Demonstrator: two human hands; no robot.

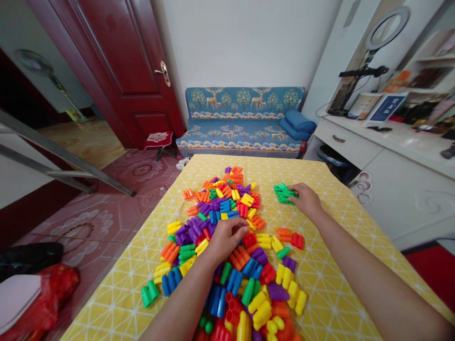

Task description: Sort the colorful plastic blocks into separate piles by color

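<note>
The green blocks [283, 193] sit in a little bunch on the yellow cloth [302, 173], away from the big heap of blocks [195, 227]. The right hand [304, 198] pinches their near end with its thumb and fingers, and its arm is stretched far out. The left hand [227, 237] is low over the middle of the heap, back up, fingers half bent. I can't tell if it has hold of a block. The heap is red, orange, yellow, green, blue and purple. Past the table is a blue sofa [241, 127] with deer and trees on it. On the white desk [419, 147] at the right, a blue and white box [386, 108] has writing too blurry to read
</note>
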